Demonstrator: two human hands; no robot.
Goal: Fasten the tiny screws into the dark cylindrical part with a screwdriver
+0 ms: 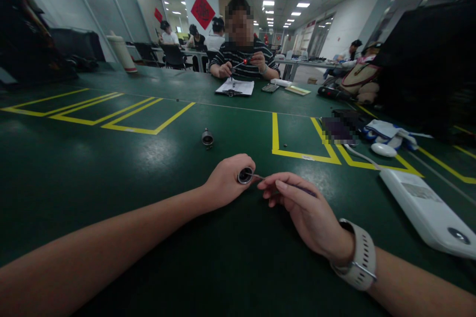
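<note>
My left hand [228,181] is closed around a small metal cylinder [240,180], its round open end turned toward me. In my right hand [301,203] lies a thin tool [258,177] with a slim metal shaft and a dark handle; its exact kind does not show. The tool's tip reaches into the cylinder's opening, and what it touches inside is hidden. Beyond my left hand, a second metal cup-shaped part [207,136] sits on the green table [178,168], with tiny pieces [208,147] beside it.
Yellow tape [305,157] marks boxes on the table, one holding a tiny dark piece [285,145]. A white device [427,210] with a cable lies at right, near a white mouse [384,150] and cloth [390,132]. Across sits a person [241,54] behind a clipboard [235,87].
</note>
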